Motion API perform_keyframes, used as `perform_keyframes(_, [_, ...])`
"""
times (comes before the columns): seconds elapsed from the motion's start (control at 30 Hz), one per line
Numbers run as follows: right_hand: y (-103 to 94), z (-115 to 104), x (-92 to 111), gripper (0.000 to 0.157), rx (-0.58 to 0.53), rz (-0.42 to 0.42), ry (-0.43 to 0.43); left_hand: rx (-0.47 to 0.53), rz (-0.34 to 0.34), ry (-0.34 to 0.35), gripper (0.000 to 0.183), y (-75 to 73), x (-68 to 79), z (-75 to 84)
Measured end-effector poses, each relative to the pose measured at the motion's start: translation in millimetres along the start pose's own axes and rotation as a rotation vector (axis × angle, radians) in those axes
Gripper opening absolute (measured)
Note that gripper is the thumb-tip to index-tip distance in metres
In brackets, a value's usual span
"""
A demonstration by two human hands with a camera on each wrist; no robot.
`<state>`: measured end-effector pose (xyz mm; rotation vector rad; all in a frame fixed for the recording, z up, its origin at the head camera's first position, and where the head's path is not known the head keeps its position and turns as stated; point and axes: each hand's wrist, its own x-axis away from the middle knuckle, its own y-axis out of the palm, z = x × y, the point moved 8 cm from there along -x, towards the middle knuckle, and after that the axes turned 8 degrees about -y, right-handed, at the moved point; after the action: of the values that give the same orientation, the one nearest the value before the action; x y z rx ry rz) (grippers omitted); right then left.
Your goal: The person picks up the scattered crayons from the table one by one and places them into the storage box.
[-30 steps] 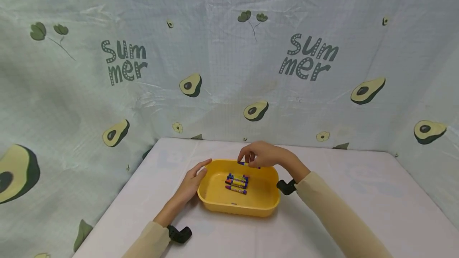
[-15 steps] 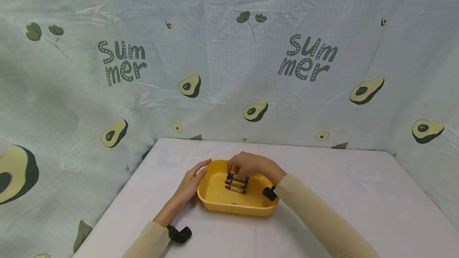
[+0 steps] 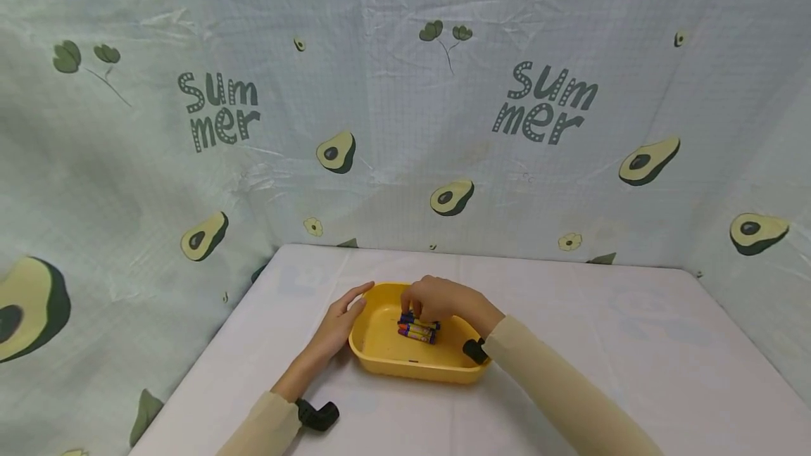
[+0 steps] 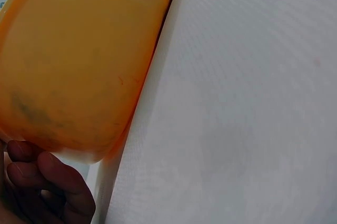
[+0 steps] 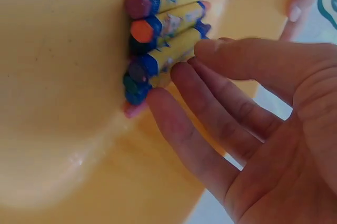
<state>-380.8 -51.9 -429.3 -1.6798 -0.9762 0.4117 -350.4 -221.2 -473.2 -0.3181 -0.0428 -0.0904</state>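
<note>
Several crayons with yellow wrappers and blue bands lie bunched side by side in a shallow yellow plastic tray. From the far side my right hand reaches in, and its thumb and fingers pinch a dark-tipped crayon on the pile. A purple crayon and an orange-tipped one lie beside it; the lower ones are partly hidden. My left hand rests against the tray's left rim, its fingers loosely bent in the left wrist view.
The tray stands on a white-covered table. Behind the table hangs a pale curtain printed with avocados and lettering. A small dark mark shows near the tray's front wall.
My right hand has come down from the far rim, bringing a crayon onto the pile. The crayons now lie closer together. My left hand has stayed at the tray's rim.
</note>
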Motion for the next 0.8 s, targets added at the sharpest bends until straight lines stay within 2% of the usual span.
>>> perform_keyframes(0.17, [-11.0, 1, 12, 0.025, 0.011, 0.042, -0.023, 0.0, 0.0, 0.007, 0.043, 0.8, -0.1, -0.7])
perform_keyframes(0.4, [-39.4, 14, 43, 0.026, -0.093, 0.104, -0.001, -0.001, 0.009, 0.009, 0.043, -2.7, -0.1, -1.2])
perform_keyframes(0.63, [-51.9, 51, 96, 0.017, -0.144, 0.178, 0.027, -0.021, -0.022, 0.007, 0.043, -0.6, 1.1, -5.7])
perform_keyframes(0.8, [-54.3, 87, 140, 0.019, -0.198, 0.217, 0.075, -0.024, -0.021, -0.003, 0.043, -4.0, 2.2, -5.7])
